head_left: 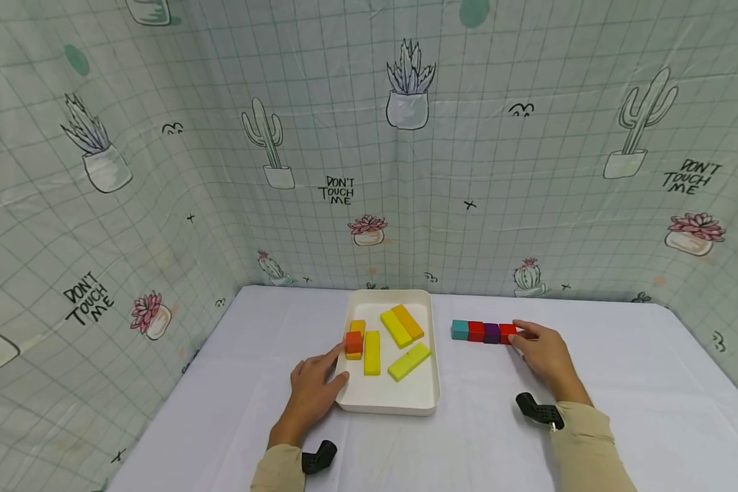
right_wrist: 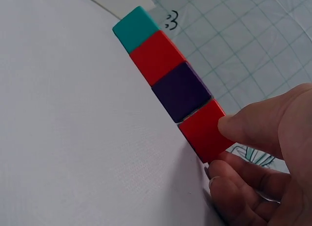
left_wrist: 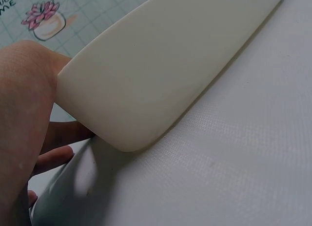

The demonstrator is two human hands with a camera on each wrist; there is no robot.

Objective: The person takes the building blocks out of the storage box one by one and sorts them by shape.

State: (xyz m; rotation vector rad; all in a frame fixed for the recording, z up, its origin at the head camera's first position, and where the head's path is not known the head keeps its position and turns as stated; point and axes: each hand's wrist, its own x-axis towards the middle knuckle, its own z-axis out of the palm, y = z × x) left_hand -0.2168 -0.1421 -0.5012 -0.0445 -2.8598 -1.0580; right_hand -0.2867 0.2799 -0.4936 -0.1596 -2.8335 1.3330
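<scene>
A white tray (head_left: 387, 400) rests on the table, and my left hand (head_left: 310, 393) pinches its left wall, thumb over the rim and fingers along the outside. In the left wrist view the tray's outer wall (left_wrist: 146, 74) hides the contents. To the right of the tray lies a straight row of cubes: teal (head_left: 460, 329), red (head_left: 476, 331), purple (head_left: 491, 333) and a second red cube (right_wrist: 204, 131) at the right end. My right hand (head_left: 544, 352) holds that end cube between thumb and fingers, while it sits against the purple one.
Inside the tray are several yellow and yellow-green blocks (head_left: 372, 352), lying at various angles. An orange-red cube (head_left: 354, 342) sits over an orange-yellow block (head_left: 357, 326) by the left wall. A patterned cloth (head_left: 467, 239) hangs behind the white-covered table (head_left: 467, 451).
</scene>
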